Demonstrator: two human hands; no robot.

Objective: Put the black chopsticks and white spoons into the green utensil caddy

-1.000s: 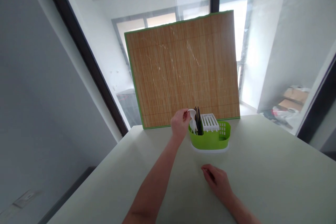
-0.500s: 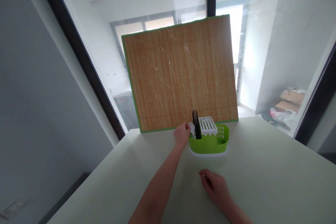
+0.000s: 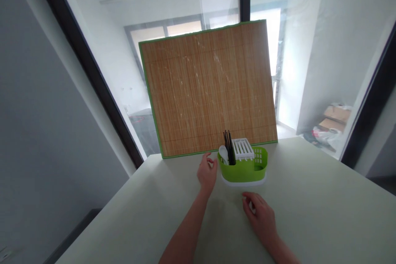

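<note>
A green holder with a white base stands near the far side of the table. In its left end a white spoon leans beside several black chopsticks. A white slotted rack covers its middle, and the right compartment has a perforated back wall. My left hand is just left of the holder, apart from the spoon, thumb and fingers loosely parted with nothing between them. In front of the holder, my right hand hovers over or rests on the table, fingers loosely curled around a gap, nothing visible in it.
Behind the holder, a bamboo mat with green edging leans on the glass. The pale table narrows toward the window. Beyond the glass lie cardboard boxes and plastic bags.
My left hand has let go of the white spoon, which now rests in the holder, and has drawn back left and down. My right hand has moved slightly right and forward, its fingers loosening.
</note>
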